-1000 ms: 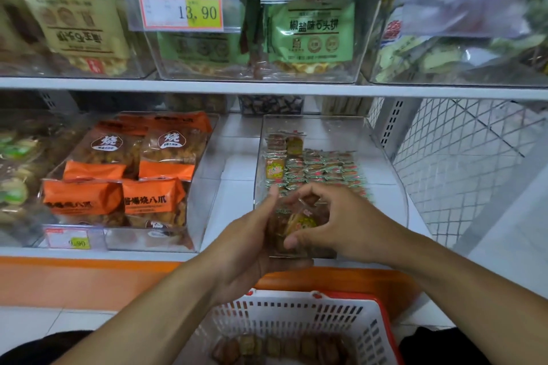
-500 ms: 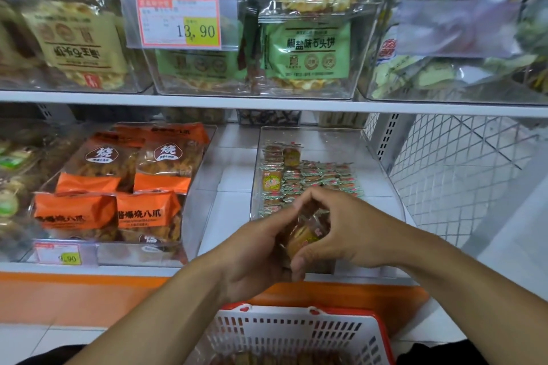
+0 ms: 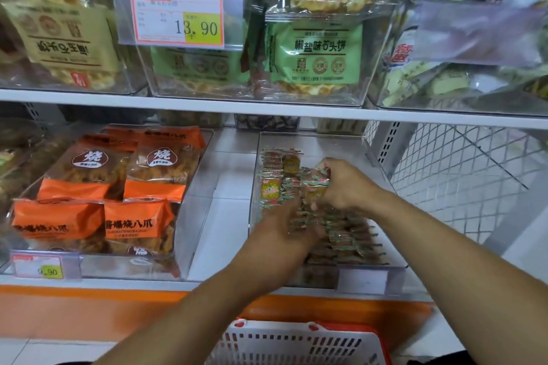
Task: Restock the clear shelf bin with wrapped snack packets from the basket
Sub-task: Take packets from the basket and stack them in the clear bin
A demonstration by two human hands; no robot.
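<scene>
Snack packets [image 3: 335, 234] lay in tight rows inside the clear shelf bin [image 3: 382, 255] on the lower shelf, filling most of its floor from the near lip back toward the far wall. Both hands were reaching into that bin from the near side. The right hand [image 3: 347, 184] sat farther in, toward the far middle of the bin, fingers curled down around a small cluster of packets at the far end of the rows. The left hand [image 3: 284, 228] was nearer and to the left, blurred with motion, its fingers bent and pressed against the packets; whether it actually held any could not be told.

The rows ran along the bin's long axis, near to far, so the open room appeared to lie at the far end, just beyond the right hand, with a short stack of packets against the far left corner. The right hand was the closer of the two to that gap, and it seemed best placed to set its cluster down there while the left steadied the row.

The basket [image 3: 296, 344], white with a red rim, stood directly below the arms at the near edge of view; its contents were not visible. Orange bags [image 3: 98, 187] filled the neighbouring bin to the left, well apart from the work.
</scene>
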